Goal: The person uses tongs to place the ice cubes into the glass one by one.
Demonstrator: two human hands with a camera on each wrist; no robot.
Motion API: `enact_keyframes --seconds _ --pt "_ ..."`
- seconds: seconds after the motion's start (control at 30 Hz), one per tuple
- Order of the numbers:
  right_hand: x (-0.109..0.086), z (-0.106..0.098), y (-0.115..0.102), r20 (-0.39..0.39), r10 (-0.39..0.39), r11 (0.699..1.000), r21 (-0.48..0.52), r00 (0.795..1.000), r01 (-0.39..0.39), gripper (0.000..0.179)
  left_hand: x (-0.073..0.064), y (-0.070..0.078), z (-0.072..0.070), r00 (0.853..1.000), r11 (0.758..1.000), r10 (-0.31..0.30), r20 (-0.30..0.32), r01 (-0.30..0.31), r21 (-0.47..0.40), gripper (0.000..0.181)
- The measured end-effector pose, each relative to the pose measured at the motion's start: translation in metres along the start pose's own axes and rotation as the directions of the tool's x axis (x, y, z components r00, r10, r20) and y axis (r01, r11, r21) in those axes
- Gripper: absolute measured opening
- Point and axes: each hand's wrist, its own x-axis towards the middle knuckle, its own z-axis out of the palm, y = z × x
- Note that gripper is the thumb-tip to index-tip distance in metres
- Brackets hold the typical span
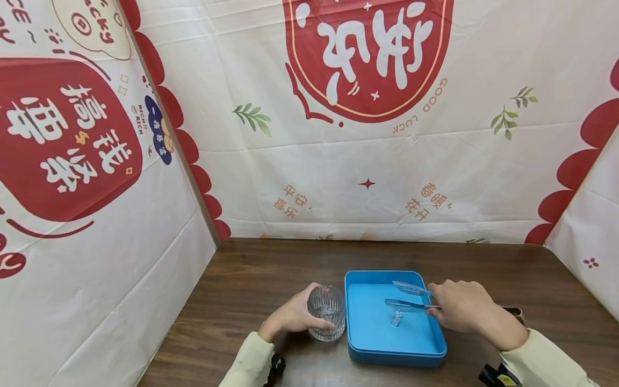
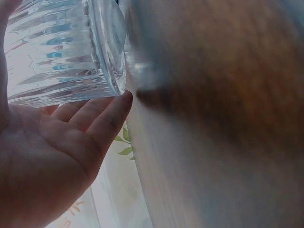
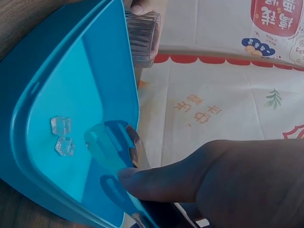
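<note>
My left hand (image 1: 294, 316) grips a clear ribbed drinking glass (image 1: 326, 314) that stands upright beside the blue tray's left side. In the left wrist view, fingers lie along the side of the glass (image 2: 59, 52); whether it holds anything is hard to tell. A pair of tongs (image 1: 410, 305) is held in my right hand (image 1: 461, 306), over the right part of the blue tray (image 1: 372, 338). Their clear tips are spread, with nothing between them. Two clear ice-like cubes (image 3: 61, 126) lie close together on the tray floor, apart from the tong tips.
The tray and glass stand on a dark wood-grain table (image 1: 271, 263). A white printed cloth (image 1: 338, 161) hangs behind the table's back edge, and another printed cloth (image 1: 96, 279) hangs on the left. The tray's raised walls surround the cubes.
</note>
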Motion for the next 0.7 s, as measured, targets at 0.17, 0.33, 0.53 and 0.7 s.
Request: enact_keyframes --seconds 0.17,0.33,0.53,0.7 --pt "0.001 0.002 -0.001 0.005 0.008 1.000 -0.027 1.000 -0.008 0.049 0.001 0.000 0.000 1.000 1.000 -0.001 0.000 0.001 0.009 0.074" --pt "0.001 0.007 -0.001 0.003 0.009 0.999 -0.033 1.000 -0.009 0.041 0.001 0.000 -0.001 1.000 1.000 0.001 0.001 -0.001 0.004 0.074" --pt "0.004 0.012 -0.002 0.010 0.006 0.998 -0.057 1.000 -0.006 0.033 0.001 -0.001 0.000 1.000 1.000 0.009 -0.009 -0.009 0.010 0.075" --pt "0.004 0.015 -0.003 0.010 -0.006 0.997 -0.074 1.000 0.007 0.028 0.001 -0.002 0.001 1.000 1.000 0.013 -0.009 -0.013 -0.004 0.074"
